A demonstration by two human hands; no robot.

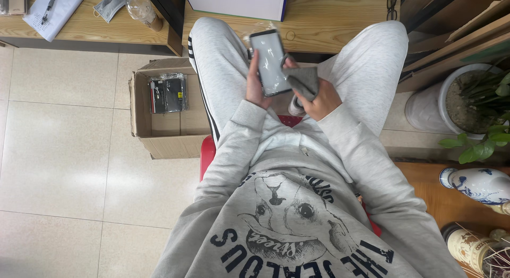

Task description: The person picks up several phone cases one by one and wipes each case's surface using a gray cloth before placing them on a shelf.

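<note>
Smartphone (270, 63), screen up and reflecting pale light, was held above the lap of a seated person in grey sweatpants. Left hand (256, 81) was closed around the phone's left edge and lower end, its thumb lying along the side of the screen. Right hand (317, 97) was pinched shut on a folded grey cloth (305, 80), which touched the phone's right edge. Beside the left leg, an open cardboard box (164, 134) stood on the tiled floor (64, 150) and held two dark wrapped packs (168, 93). Along the far side ran a wooden desk (329, 23) bearing a notepad (53, 13) with a pen, a grey face mask (110, 4) and a clear glass vessel (142, 9). At the right stood a potted plant (473, 105) and a blue-and-white ceramic vase (478, 183).
</note>
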